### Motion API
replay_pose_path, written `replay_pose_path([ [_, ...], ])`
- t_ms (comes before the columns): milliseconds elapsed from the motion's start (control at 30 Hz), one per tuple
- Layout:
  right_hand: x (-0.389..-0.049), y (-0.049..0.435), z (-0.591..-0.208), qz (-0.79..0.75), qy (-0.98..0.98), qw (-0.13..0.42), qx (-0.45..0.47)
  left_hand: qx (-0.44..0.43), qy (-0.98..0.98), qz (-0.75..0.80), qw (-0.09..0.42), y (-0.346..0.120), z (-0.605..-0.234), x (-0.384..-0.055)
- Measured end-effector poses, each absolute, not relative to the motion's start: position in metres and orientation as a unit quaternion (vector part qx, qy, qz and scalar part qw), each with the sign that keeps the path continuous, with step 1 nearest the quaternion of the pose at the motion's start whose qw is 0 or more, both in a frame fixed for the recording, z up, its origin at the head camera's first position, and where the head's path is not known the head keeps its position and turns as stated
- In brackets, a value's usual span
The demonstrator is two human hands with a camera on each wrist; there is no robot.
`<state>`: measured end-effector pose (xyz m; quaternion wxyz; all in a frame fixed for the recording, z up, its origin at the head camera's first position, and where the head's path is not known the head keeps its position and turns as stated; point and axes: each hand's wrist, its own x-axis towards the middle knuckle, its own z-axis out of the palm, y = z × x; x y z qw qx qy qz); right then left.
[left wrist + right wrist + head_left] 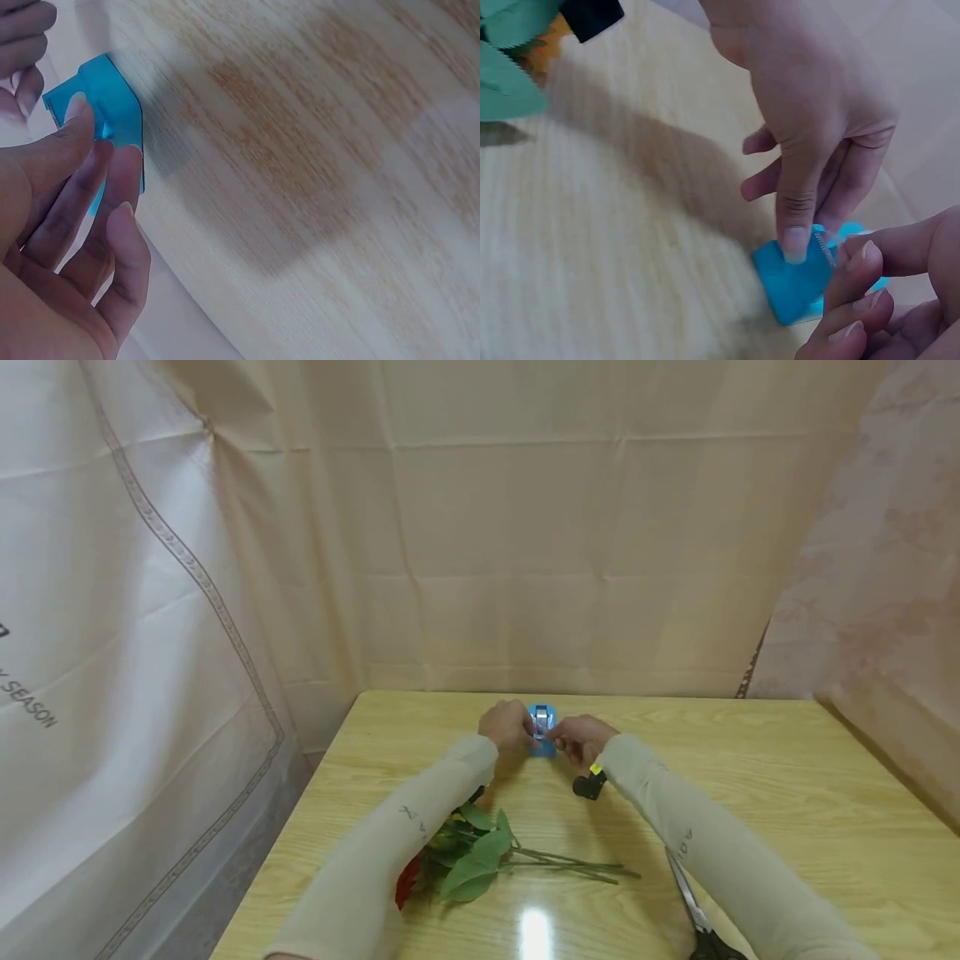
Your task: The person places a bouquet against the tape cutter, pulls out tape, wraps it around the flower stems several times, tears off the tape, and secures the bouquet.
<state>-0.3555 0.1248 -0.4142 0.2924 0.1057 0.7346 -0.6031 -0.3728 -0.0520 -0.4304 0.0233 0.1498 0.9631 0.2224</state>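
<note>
A blue tape dispenser with a serrated cutting edge stands near the far side of the table. My left hand grips it from the left, the thumb pressed on its side close to the teeth. From the right, my right hand reaches to the cutting edge, its thumb and forefinger pinching the end of the clear tape. The remaining fingers of the right hand are curled beside the dispenser. In the left wrist view the left thumb and fingers lie around the dispenser.
Artificial flowers with green leaves, a red bloom and bare stems lie partly under the left sleeve. Scissors with black handles lie beside the right forearm. A black device shows at the right wrist. Cloth hangs behind the table.
</note>
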Motion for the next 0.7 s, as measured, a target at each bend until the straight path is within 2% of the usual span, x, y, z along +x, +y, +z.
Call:
replay_pose_path([
  [200,-0.341,0.130,-0.419,-0.607,0.729,0.307,0.078,0.152,0.960,0.231,0.033,-0.053,-0.431,-0.373],
  [700,-0.299,0.127,-0.416,-0.604,0.738,0.293,0.067,0.142,0.959,0.239,0.054,-0.054,-0.427,-0.371],
])
